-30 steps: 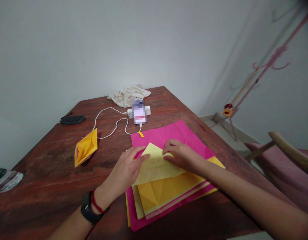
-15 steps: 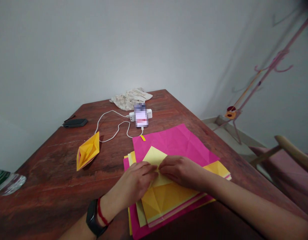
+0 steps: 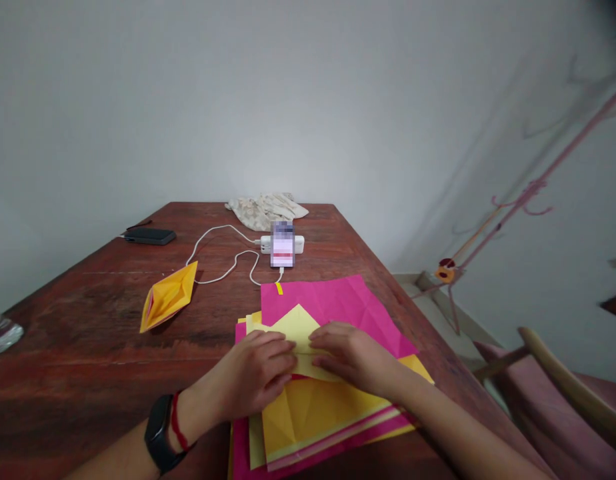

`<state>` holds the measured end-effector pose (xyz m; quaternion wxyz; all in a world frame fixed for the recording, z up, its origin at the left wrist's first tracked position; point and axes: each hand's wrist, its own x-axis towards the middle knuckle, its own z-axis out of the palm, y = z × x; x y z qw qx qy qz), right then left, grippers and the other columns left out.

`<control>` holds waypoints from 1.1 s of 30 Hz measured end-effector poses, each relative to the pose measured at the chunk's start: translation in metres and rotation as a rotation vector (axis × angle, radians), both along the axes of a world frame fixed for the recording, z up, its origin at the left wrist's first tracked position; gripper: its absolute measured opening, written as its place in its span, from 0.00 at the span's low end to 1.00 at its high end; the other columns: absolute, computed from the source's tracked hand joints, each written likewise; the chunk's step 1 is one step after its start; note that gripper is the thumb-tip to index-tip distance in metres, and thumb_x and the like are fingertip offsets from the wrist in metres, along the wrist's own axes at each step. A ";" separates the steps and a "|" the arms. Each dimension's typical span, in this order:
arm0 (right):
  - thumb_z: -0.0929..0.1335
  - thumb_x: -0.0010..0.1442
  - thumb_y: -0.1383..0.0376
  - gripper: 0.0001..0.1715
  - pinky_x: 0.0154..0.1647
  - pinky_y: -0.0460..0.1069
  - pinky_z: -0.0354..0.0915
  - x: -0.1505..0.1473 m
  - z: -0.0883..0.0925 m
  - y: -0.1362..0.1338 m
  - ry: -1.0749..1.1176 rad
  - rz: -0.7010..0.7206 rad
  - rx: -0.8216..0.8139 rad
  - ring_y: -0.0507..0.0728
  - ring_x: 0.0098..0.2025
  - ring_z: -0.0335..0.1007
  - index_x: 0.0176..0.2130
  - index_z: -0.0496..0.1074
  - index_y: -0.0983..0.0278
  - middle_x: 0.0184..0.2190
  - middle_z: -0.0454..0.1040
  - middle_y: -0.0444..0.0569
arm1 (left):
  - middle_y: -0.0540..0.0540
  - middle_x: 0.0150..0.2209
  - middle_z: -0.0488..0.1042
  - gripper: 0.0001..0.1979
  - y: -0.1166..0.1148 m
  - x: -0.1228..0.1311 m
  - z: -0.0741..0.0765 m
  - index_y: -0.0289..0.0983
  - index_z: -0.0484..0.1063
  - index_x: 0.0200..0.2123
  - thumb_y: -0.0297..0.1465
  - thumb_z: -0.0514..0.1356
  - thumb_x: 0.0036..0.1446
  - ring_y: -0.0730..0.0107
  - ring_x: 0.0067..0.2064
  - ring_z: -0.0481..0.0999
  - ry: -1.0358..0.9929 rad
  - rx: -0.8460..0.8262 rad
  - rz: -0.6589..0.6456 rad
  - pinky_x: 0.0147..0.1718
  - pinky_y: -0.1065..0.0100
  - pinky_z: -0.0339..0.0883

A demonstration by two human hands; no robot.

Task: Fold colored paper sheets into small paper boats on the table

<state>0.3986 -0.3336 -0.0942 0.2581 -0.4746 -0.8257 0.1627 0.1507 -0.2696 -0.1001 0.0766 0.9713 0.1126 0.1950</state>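
My left hand [image 3: 255,377] and my right hand [image 3: 349,357] press side by side on a pale yellow sheet of paper [image 3: 299,327] with a folded point aimed away from me. Both hands have their fingers bent and pinch the sheet's crease between them. The sheet lies on a stack of papers: an orange-yellow sheet [image 3: 313,420] under my hands and a creased pink sheet [image 3: 338,303] further back. My left wrist wears a black watch and a red string.
A folded yellow paper boat [image 3: 168,297] lies left of the stack on the brown wooden table [image 3: 88,347]. A propped phone [image 3: 282,245] with white charger and cable, a black device [image 3: 149,235] and a cloth [image 3: 265,207] sit at the back. A chair [image 3: 563,393] stands right.
Both hands have drawn together on the pale yellow sheet and folded it down, so less of it shows. The camera has tipped and shifted, and the table now looks squarer.
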 end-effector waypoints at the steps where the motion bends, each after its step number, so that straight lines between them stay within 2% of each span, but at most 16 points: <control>1: 0.64 0.69 0.55 0.18 0.51 0.54 0.69 0.002 0.001 0.000 0.034 0.011 -0.026 0.59 0.48 0.75 0.47 0.78 0.62 0.45 0.80 0.54 | 0.43 0.47 0.79 0.09 0.001 0.000 -0.001 0.39 0.75 0.45 0.28 0.57 0.63 0.61 0.50 0.77 -0.033 0.031 0.011 0.51 0.59 0.71; 5: 0.58 0.69 0.46 0.31 0.56 0.58 0.66 0.013 0.003 0.002 0.300 0.028 -0.052 0.63 0.55 0.72 0.54 0.75 0.61 0.51 0.78 0.57 | 0.44 0.44 0.81 0.11 0.006 -0.003 0.001 0.37 0.75 0.46 0.24 0.55 0.64 0.65 0.45 0.80 -0.217 0.106 0.131 0.46 0.63 0.73; 9: 0.59 0.55 0.30 0.48 0.55 0.62 0.67 0.021 0.006 0.000 0.444 0.014 0.058 0.69 0.54 0.72 0.56 0.73 0.59 0.52 0.77 0.58 | 0.44 0.42 0.82 0.10 0.009 -0.008 0.009 0.36 0.75 0.45 0.25 0.55 0.65 0.65 0.42 0.82 -0.392 0.190 0.251 0.43 0.65 0.74; 11: 0.63 0.49 0.29 0.51 0.54 0.62 0.68 0.021 0.006 -0.001 0.450 0.008 0.152 0.69 0.53 0.73 0.56 0.74 0.59 0.50 0.78 0.58 | 0.45 0.42 0.82 0.10 0.009 -0.010 0.014 0.36 0.75 0.45 0.25 0.56 0.64 0.65 0.42 0.82 -0.453 0.237 0.273 0.42 0.65 0.73; 12: 0.66 0.49 0.31 0.47 0.53 0.61 0.69 0.020 0.005 -0.001 0.442 -0.002 0.198 0.68 0.52 0.74 0.55 0.74 0.58 0.48 0.79 0.57 | 0.45 0.43 0.82 0.09 0.008 -0.010 0.016 0.36 0.75 0.45 0.25 0.57 0.64 0.65 0.42 0.82 -0.476 0.253 0.274 0.42 0.65 0.73; 14: 0.71 0.58 0.46 0.27 0.48 0.56 0.71 0.019 0.003 -0.003 0.408 -0.055 0.264 0.64 0.46 0.78 0.51 0.77 0.57 0.43 0.81 0.53 | 0.45 0.44 0.82 0.10 0.007 -0.012 0.019 0.36 0.74 0.46 0.25 0.58 0.63 0.65 0.42 0.82 -0.505 0.268 0.264 0.42 0.65 0.73; 15: 0.71 0.62 0.53 0.17 0.44 0.53 0.72 0.018 0.001 -0.004 0.399 -0.093 0.294 0.61 0.42 0.79 0.48 0.78 0.56 0.39 0.82 0.52 | 0.45 0.44 0.82 0.10 0.007 -0.013 0.020 0.36 0.74 0.46 0.24 0.58 0.63 0.65 0.42 0.82 -0.510 0.268 0.253 0.42 0.66 0.72; 16: 0.70 0.64 0.59 0.11 0.41 0.51 0.72 0.018 0.000 -0.004 0.398 -0.144 0.316 0.59 0.39 0.79 0.45 0.80 0.57 0.37 0.82 0.50 | 0.44 0.45 0.82 0.10 0.006 -0.014 0.021 0.36 0.74 0.46 0.24 0.59 0.62 0.66 0.42 0.82 -0.513 0.264 0.240 0.42 0.66 0.72; 19: 0.71 0.62 0.62 0.07 0.36 0.49 0.72 0.018 -0.002 -0.006 0.462 -0.343 0.334 0.58 0.34 0.79 0.38 0.81 0.59 0.33 0.82 0.50 | 0.45 0.46 0.82 0.12 0.004 -0.015 0.021 0.38 0.74 0.47 0.23 0.62 0.60 0.67 0.43 0.81 -0.561 0.195 0.212 0.44 0.67 0.72; 22: 0.74 0.58 0.58 0.10 0.32 0.49 0.71 0.019 -0.001 -0.003 0.636 -0.489 0.229 0.58 0.30 0.77 0.35 0.81 0.62 0.30 0.82 0.50 | 0.46 0.44 0.82 0.13 0.004 -0.012 0.020 0.40 0.75 0.46 0.25 0.66 0.57 0.67 0.44 0.81 -0.697 -0.060 0.297 0.46 0.68 0.72; 25: 0.75 0.55 0.54 0.16 0.29 0.49 0.72 0.019 0.000 0.002 0.877 -0.513 0.054 0.57 0.28 0.76 0.36 0.78 0.64 0.30 0.81 0.51 | 0.44 0.42 0.81 0.14 0.007 -0.005 0.021 0.38 0.74 0.46 0.31 0.67 0.56 0.65 0.41 0.82 -0.796 -0.572 0.387 0.41 0.69 0.75; 27: 0.77 0.53 0.53 0.18 0.29 0.49 0.73 0.019 0.000 0.007 1.016 -0.484 -0.048 0.57 0.28 0.76 0.37 0.76 0.64 0.32 0.81 0.50 | 0.43 0.42 0.81 0.22 0.011 -0.002 0.022 0.38 0.69 0.52 0.33 0.68 0.55 0.64 0.41 0.82 -0.832 -0.925 0.343 0.38 0.69 0.75; 30: 0.78 0.51 0.55 0.20 0.28 0.49 0.73 0.018 -0.002 0.012 1.166 -0.430 -0.142 0.57 0.29 0.77 0.39 0.72 0.62 0.33 0.81 0.48 | 0.41 0.46 0.80 0.34 0.015 0.000 0.020 0.38 0.62 0.60 0.32 0.70 0.52 0.63 0.43 0.81 -0.840 -1.285 0.231 0.39 0.68 0.75; 33: 0.78 0.52 0.56 0.22 0.27 0.48 0.72 0.018 -0.003 0.014 1.245 -0.418 -0.193 0.56 0.28 0.77 0.42 0.70 0.61 0.34 0.81 0.47 | 0.37 0.46 0.80 0.31 0.017 0.002 0.013 0.34 0.66 0.58 0.34 0.70 0.52 0.63 0.39 0.82 -0.719 -1.512 0.134 0.36 0.68 0.74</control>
